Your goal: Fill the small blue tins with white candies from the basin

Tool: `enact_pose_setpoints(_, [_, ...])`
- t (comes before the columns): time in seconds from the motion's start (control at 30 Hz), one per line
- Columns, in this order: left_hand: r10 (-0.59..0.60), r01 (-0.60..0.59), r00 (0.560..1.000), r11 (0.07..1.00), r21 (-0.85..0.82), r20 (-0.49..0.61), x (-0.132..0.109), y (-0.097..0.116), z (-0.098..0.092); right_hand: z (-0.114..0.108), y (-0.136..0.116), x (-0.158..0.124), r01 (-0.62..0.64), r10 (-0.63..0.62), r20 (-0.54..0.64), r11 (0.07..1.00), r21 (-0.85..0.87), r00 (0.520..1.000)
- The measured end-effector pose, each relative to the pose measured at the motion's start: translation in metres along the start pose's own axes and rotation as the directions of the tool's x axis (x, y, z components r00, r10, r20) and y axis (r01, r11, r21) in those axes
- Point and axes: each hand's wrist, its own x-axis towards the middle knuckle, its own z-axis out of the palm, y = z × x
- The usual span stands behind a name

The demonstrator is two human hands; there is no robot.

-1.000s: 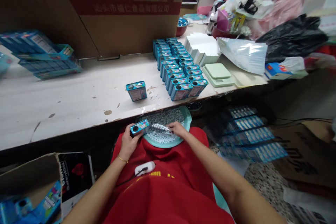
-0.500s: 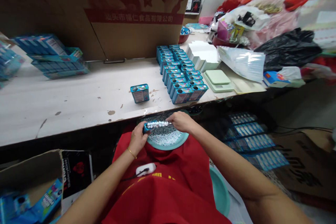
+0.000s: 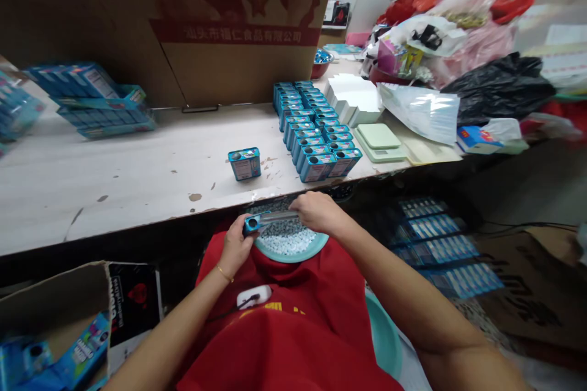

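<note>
My left hand (image 3: 237, 243) is closed around a small blue tin (image 3: 252, 223) with a dark round opening in its top. Between the fingers of my right hand (image 3: 317, 210) is the end of a narrow trough-shaped scoop (image 3: 279, 216). The scoop's far end meets the tin, and no pellets show in its trough. Both hands are over a teal bowl (image 3: 288, 258) of small white pellets (image 3: 293, 241), which sits by my lap below the table edge. Another blue tin (image 3: 244, 164) stands alone on the table just ahead.
Several blue tins (image 3: 316, 159) stand in two rows on the white table (image 3: 137, 177). Right of them are a pale green scale (image 3: 380, 137) and a stack of white card (image 3: 351, 95). A large cardboard box (image 3: 238, 67) rises behind. An open carton (image 3: 59, 281) holds blue packaging at lower left.
The scoop was filled with white pellets half a second ago and now looks empty. My left hand has shifted slightly left with the tin, whose top now faces me more.
</note>
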Motion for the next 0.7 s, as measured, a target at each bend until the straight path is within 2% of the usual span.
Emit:
enact_pose_setpoints(0.1, [-0.001,-0.001,0.999,0.998,-0.071,-0.032,0.003,0.022,-0.024,0.013,0.033,-0.016,0.055,-0.017,-0.167,0.973,0.226,0.986])
enact_pose_setpoints(0.17, [0.016,-0.025,0.996,0.993,-0.112,-0.085,0.015,0.036,-0.039,0.03,0.053,-0.023,0.088,0.021,-0.254,0.907,0.412,0.967])
enact_pose_setpoints(0.27, [0.073,-0.095,0.986,0.983,-0.155,-0.147,0.045,0.046,-0.051,0.059,0.07,-0.025,0.073,0.11,-0.267,0.802,0.593,0.957])
enact_pose_setpoints(0.4, [0.088,-0.113,0.983,0.982,-0.149,-0.162,0.083,0.03,-0.046,0.09,0.073,-0.02,0.048,0.122,-0.211,0.754,0.655,0.97])
enact_pose_setpoints(0.53, [0.081,-0.105,0.962,0.991,-0.077,-0.259,0.101,0.006,-0.033,0.108,0.071,-0.017,0.068,0.1,-0.203,0.725,0.686,0.974])
enact_pose_setpoints(0.6, [0.103,-0.124,0.956,0.99,-0.06,-0.273,0.109,0.002,-0.028,0.115,0.071,-0.017,0.08,0.09,-0.201,0.709,0.701,0.975])
enact_pose_setpoints(0.7, [0.088,-0.121,0.959,0.986,-0.112,-0.268,0.122,0.006,-0.02,0.128,0.069,-0.018,0.055,0.093,-0.165,0.692,0.719,0.982])
